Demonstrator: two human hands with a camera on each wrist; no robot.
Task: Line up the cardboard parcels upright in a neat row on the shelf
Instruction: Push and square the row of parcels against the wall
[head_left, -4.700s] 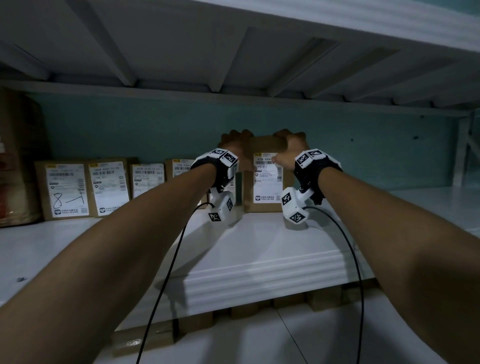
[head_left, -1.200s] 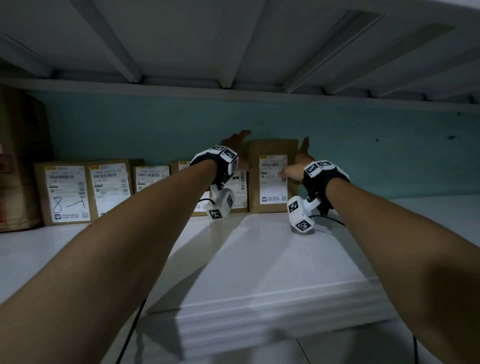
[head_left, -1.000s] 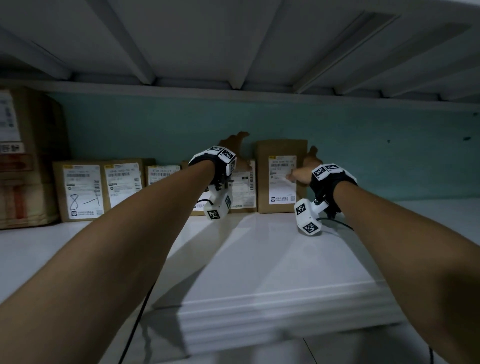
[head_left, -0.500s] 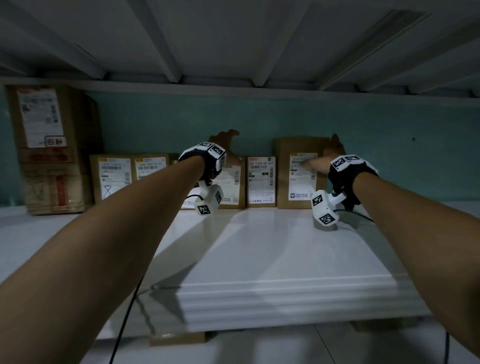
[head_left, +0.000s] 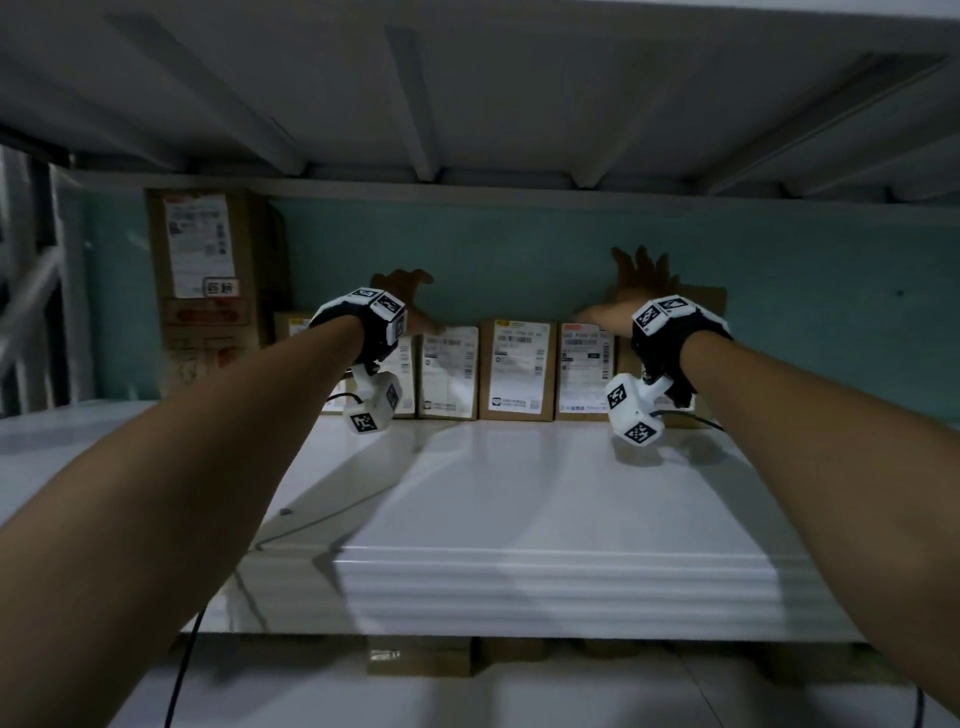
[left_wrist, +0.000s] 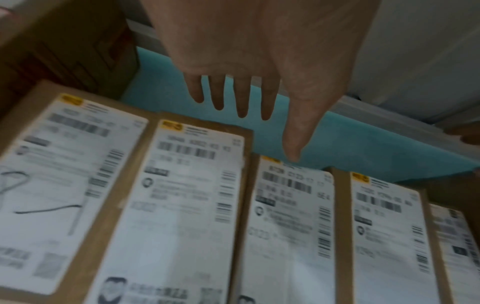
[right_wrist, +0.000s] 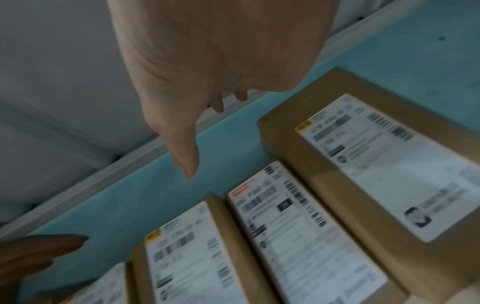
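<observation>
Along the far edge of the white shelf (head_left: 519, 493), against the teal wall (head_left: 519, 260), the brown cardboard parcels with white shipping labels (head_left: 517, 371) stand upright in a row, side by side and touching. At the left end of the row stands a taller brown cardboard box (head_left: 213, 291) with its own label and a red print lower down.

The left hand (left_wrist: 249, 61) hangs above the tops of the parcels in the left part of the row. Its grip is spread, the fingers (left_wrist: 241, 96) straight and apart, and it holds nothing. The right hand (head_left: 636, 283) is raised before the wall above the right end of the row, also spread and holding nothing. Just under it stands the tallest parcel (right_wrist: 363, 154), partly hidden in the head view by the wrist band and the white camera block (head_left: 634, 410).

The labels carry barcodes, a small yellow logo at the top left corner and a round icon lower down. One label (right_wrist: 293, 236) has a red logo instead. The leftmost label (left_wrist: 52, 185) bears a handwritten black scribble. The printed text is too blurred to read. Under the shelf, more brown boxes (head_left: 421, 654) are cut off by its near edge.
</observation>
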